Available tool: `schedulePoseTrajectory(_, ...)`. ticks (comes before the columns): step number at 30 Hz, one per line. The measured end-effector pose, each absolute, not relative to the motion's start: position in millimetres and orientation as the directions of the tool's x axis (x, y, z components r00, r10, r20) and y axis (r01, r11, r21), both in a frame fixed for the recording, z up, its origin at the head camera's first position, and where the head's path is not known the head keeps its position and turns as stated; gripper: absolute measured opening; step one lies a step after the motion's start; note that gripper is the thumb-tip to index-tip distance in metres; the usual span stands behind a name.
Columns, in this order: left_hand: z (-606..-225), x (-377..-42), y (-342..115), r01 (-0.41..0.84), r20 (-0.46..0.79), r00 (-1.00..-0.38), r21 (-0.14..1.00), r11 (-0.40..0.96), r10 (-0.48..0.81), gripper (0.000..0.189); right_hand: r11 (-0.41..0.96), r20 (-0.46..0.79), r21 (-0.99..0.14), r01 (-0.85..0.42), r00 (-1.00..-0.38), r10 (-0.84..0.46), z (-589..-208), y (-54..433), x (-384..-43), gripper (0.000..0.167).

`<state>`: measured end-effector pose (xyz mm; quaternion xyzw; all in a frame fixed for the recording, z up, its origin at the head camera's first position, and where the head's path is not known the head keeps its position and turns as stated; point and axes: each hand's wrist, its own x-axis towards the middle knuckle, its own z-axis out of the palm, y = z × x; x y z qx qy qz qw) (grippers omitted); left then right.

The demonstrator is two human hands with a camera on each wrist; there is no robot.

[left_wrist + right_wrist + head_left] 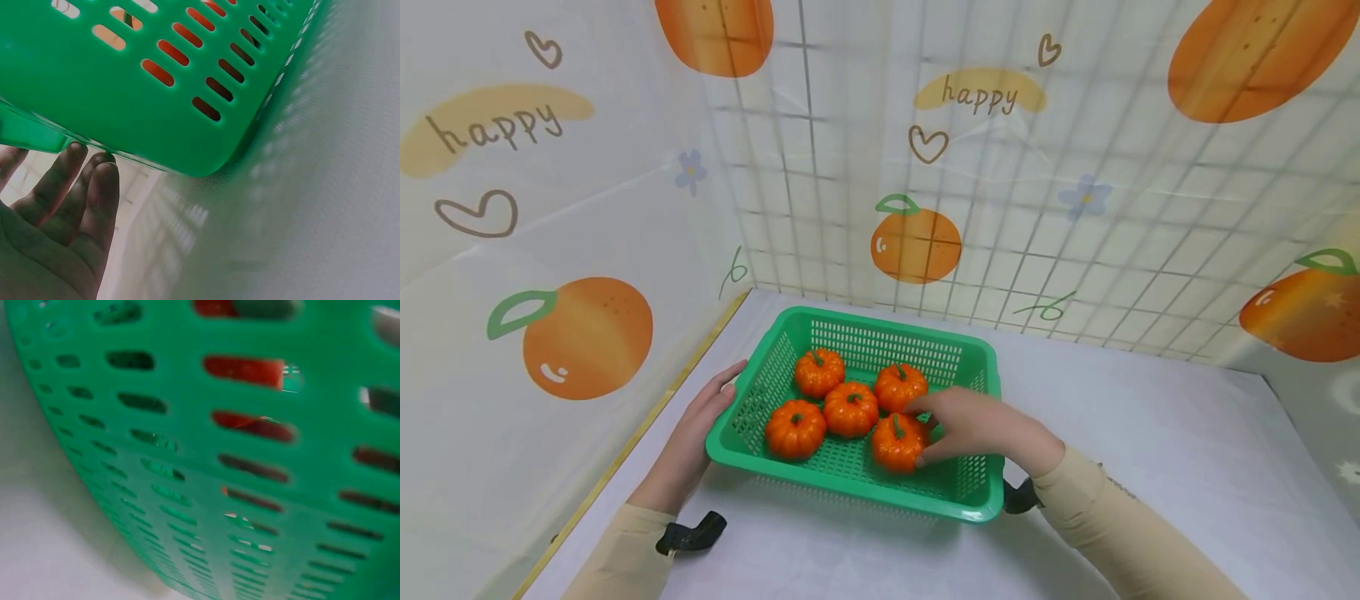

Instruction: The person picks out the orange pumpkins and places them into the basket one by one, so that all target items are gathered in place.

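Note:
A green plastic basket (857, 487) with slotted walls stands on the white table and holds several small orange pumpkins. My right hand (977, 425) reaches over the basket's right side and grips the front right pumpkin (895, 446), thumb at its near side and fingers behind. Just behind that one lies another pumpkin (900, 387), close to my fingers. The rest, including a middle pumpkin (851, 409), sit to the left. At the basket's left side, my left hand (687, 442) touches the rim with extended fingers (103, 187). In the right wrist view, the basket wall (187, 425) hides my right hand.
A white sheet printed with oranges (587, 337) rises at the left, and a similar sheet over a wire grid (1000, 208) stands behind the basket. White tabletop (1150, 433) extends to the right. Each wrist carries a black mount (692, 535).

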<state>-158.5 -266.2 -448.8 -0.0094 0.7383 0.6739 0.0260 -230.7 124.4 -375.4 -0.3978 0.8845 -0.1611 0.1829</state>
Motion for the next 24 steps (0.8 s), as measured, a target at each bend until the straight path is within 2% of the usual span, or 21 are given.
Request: schedulePoseTrajectory(24, -450.5, -160.1, -266.3, -0.044, -0.046, -0.999, 0.994, 0.098, 0.018, 0.054, 0.675, -0.2, -0.347, -0.651, -0.651, -0.732, -383.3, 114.4, -228.7, 0.066)
